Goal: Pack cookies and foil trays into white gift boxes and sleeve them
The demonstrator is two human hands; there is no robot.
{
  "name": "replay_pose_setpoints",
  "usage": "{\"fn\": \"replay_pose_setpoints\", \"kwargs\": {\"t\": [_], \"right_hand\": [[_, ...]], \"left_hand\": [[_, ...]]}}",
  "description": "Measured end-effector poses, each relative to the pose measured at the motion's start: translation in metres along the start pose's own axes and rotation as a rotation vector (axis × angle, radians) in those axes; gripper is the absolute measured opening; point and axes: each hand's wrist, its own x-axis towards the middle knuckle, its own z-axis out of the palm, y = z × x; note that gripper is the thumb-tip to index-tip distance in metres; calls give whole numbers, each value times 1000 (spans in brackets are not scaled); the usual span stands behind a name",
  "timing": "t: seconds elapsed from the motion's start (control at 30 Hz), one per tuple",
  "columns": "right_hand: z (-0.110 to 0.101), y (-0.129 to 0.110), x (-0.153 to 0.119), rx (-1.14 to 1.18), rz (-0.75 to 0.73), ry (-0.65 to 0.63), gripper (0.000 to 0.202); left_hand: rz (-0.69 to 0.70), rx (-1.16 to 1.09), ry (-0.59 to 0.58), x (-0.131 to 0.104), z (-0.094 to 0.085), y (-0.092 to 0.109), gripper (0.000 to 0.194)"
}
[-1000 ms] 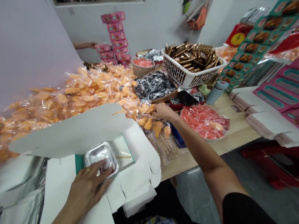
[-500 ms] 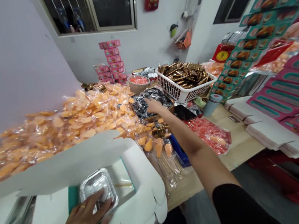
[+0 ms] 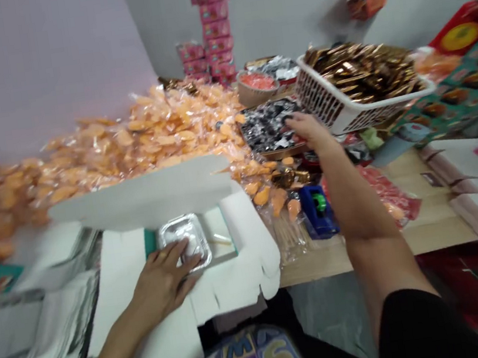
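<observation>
My left hand (image 3: 164, 278) lies flat on a clear plastic tray (image 3: 184, 241) that sits inside an open white cardboard box (image 3: 231, 251), its lid (image 3: 143, 195) raised behind. My right hand (image 3: 310, 130) reaches forward over a tray of black-and-silver wrapped sweets (image 3: 265, 128), fingers curled down onto them; whether it grips one is hidden by blur. A white basket of gold-wrapped pieces (image 3: 359, 85) stands just right of that hand.
A big heap of orange sweets in clear wrappers (image 3: 135, 137) covers the left of the wooden table (image 3: 424, 230). Red-wrapped sweets (image 3: 391, 199), a blue tape dispenser (image 3: 317, 209), stacked pink boxes (image 3: 213, 28) and flat white cartons (image 3: 472, 193) surround the area.
My right hand moved from the orange heap's edge forward to the black-and-silver sweets and stays there. The view swung down and left. My left hand stayed on the plastic tray.
</observation>
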Motion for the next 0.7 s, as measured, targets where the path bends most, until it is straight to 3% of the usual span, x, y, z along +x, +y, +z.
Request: {"fn": "replay_pose_setpoints", "kwargs": {"t": [0.1,0.2,0.3,0.37,0.4,0.5,0.53,0.6,0.63,0.7], "right_hand": [[-2,-1,-34,470,-200,-6,43],[13,-35,-99,730,-404,-486,30],[59,-97,-183,609,-555,-854,33],[103,-138,-222,522,-632,-834,27],[125,-154,-231,445,-635,-767,33],[165,-174,-227,143,-679,-630,34],[166,-171,-221,102,-727,-615,32],[147,-155,-213,52,-792,-602,31],[130,-143,-210,32,-783,-586,32],[86,-111,-199,-70,-624,-496,31]], "left_hand": [[-39,-21,-74,1,-5,5,38],[-60,-78,-102,0,-5,3,39],[-40,-116,-8,-5,-1,2,38],[-3,-118,82,-10,3,1,39],[18,-116,120,-11,7,-1,41],[49,-105,195,-13,22,-13,42],[52,-100,217,-13,28,-18,41],[81,-106,268,-12,35,-25,40],[97,-106,289,-13,36,-26,38],[116,-100,299,-14,35,-28,32]]}}
